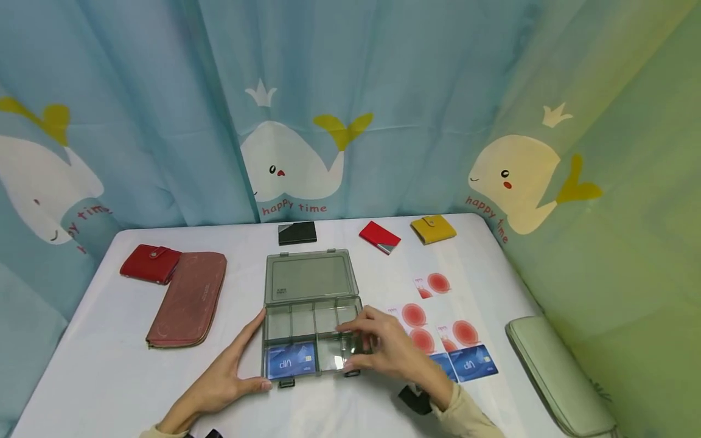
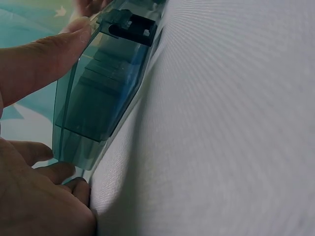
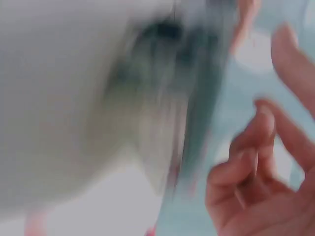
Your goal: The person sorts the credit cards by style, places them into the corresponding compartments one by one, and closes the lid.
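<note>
A grey see-through plastic compartment box (image 1: pixel 279 322) lies on the table with its hinged lid (image 1: pixel 311 277) folded back. In its front left compartment is a blue VIP card (image 1: pixel 290 360). My left hand (image 1: pixel 221 380) grips the box's left side, thumb at the front corner and fingers reaching toward the back; in the left wrist view the thumb (image 2: pixel 54 56) presses the upper edge. Over the front right compartments hovers my right hand (image 1: pixel 386 344), thumb and fingers apart with nothing between them. The right wrist view shows its fingers (image 3: pixel 256 132) loosely bent, the box blurred beside them.
Right of the box lie several white cards with red circles (image 1: pixel 465 333) and blue VIP cards (image 1: pixel 475 363). A black card case (image 1: pixel 297 233), red case (image 1: pixel 380 237) and yellow wallet (image 1: pixel 433 229) line the back. Red wallets (image 1: pixel 188 298) lie left, a green one (image 1: pixel 558 377) right.
</note>
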`<state>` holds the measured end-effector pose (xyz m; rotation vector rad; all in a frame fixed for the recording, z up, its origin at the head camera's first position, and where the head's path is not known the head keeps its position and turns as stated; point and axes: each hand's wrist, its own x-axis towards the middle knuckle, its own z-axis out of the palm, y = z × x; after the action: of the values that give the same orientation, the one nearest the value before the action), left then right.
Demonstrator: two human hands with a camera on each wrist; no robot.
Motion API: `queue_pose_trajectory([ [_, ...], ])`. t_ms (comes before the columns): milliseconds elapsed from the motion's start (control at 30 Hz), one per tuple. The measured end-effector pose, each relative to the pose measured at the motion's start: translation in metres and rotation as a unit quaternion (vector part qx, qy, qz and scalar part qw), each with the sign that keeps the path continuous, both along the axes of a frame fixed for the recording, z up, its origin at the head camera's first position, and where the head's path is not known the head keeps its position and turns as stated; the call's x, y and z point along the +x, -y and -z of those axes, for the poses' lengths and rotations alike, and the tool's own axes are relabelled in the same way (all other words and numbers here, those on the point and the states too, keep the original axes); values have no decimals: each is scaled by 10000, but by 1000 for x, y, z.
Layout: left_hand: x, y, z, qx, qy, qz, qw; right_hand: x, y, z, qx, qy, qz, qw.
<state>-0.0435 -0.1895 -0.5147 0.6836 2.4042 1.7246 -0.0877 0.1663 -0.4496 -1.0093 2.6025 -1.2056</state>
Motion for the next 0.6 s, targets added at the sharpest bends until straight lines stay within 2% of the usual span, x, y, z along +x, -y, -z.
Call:
queue_pose_trajectory([
  [133,-1,0,0,-55,-45,-15,10000,0,-70,-2,158,122,408,9990],
  [300,-2,0,-1,-83,-65,-54,9999,17,-139,7,753,120,977,9923],
  [467,0,0,-1,18,-41,-20,10000,31,-166,19,1294,100,1493,9802],
  [600,1,-1,0,29,-26,-10,10000,34,-167,25,1308,18,1669,9773],
])
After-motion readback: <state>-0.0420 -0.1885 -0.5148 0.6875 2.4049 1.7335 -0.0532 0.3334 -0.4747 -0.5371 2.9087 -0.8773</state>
